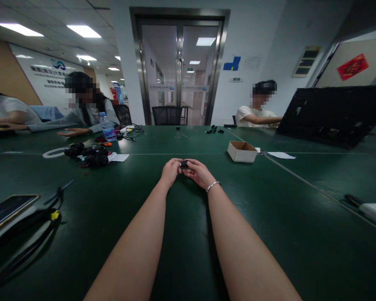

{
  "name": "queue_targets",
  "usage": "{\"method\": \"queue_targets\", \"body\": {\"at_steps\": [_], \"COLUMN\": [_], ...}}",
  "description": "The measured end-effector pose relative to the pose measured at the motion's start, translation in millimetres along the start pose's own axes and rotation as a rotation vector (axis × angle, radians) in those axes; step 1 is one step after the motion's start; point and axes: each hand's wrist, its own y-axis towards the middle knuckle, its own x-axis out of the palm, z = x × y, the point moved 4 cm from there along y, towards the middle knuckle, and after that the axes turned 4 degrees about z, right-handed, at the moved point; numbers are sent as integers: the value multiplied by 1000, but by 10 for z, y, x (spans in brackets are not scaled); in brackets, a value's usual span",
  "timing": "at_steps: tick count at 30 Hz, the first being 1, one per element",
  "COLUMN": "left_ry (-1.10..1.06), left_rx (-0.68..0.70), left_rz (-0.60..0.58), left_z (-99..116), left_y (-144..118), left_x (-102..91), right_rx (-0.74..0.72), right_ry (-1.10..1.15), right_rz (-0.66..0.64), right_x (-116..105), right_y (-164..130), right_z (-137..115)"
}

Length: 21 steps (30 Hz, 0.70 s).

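Both my arms reach forward over the green table [188, 234], and the hands meet near its middle. Between them is a small black cylindrical part [184, 164], with a shiny bit at its left end. My left hand [171, 170] has its fingers closed around that left end. The right end is pinched by my right hand [199, 172], which has a silver bangle on the wrist. Fingers cover much of the part, so its exact kind cannot be made out.
A small open cardboard box [242, 153] stands ahead right. Ahead left lie several black cylindrical parts [89, 155] and a water bottle [107, 127]. A phone [11, 211] and black cables [34, 238] are near left. A large black panel [332, 115] rises far right. Several people sit opposite.
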Motion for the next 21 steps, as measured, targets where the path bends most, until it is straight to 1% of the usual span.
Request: {"method": "queue_targets", "body": {"at_steps": [2, 6, 10, 17, 21], "left_ry": [5, 0, 3, 8, 6], "left_rx": [4, 17, 18, -3, 18], "left_rz": [17, -4, 23, 11, 12], "left_z": [3, 9, 18, -2, -18], "left_y": [-1, -8, -17, -6, 1], "left_x": [-8, -1, -9, -6, -3], "right_rx": [-3, 2, 7, 2, 3], "right_ry": [-3, -2, 9, 10, 15], "right_rz": [-5, 1, 5, -4, 11], "right_x": [-3, 6, 14, 9, 13], "right_y": [2, -9, -12, -7, -16], "right_z": [1, -5, -7, -3, -11]}}
